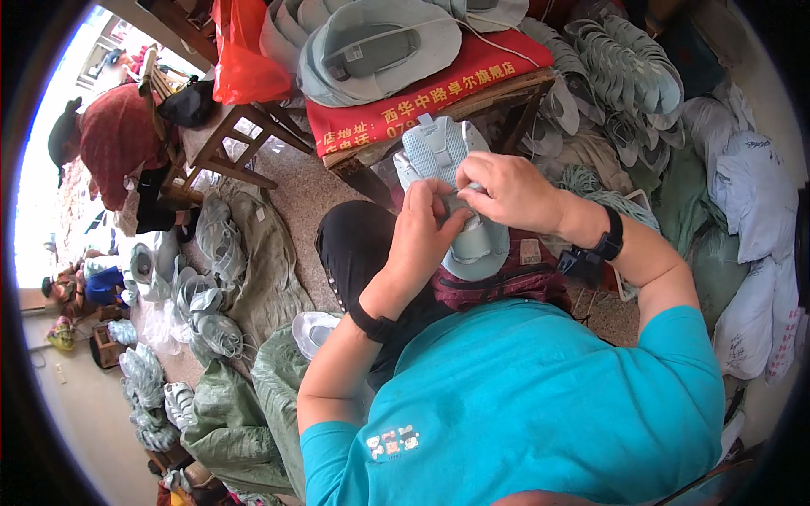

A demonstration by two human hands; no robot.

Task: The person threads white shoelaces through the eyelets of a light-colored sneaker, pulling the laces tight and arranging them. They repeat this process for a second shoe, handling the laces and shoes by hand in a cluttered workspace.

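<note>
A pale grey-blue shoe upper (477,257) lies over my lap, its mesh end pointing away from me. Both hands meet over its middle, fingertips almost touching. With thumb and fingers bent together, my left hand (415,232) grips the upper at its opening. My right hand (516,192) is closed in a pinch just above the same spot; whatever is between its fingertips is too small to make out. Under the upper shows a dark red pouch (527,287) across my lap.
Ahead stands a wooden bench with a red printed cloth (337,126), bearing stacked shoe uppers (380,51). A red plastic bag (245,59) hangs beside it. Pale cords (603,198) and white sacks (755,194) are at right. Another person (118,143) sits far left, near bundled uppers (219,240).
</note>
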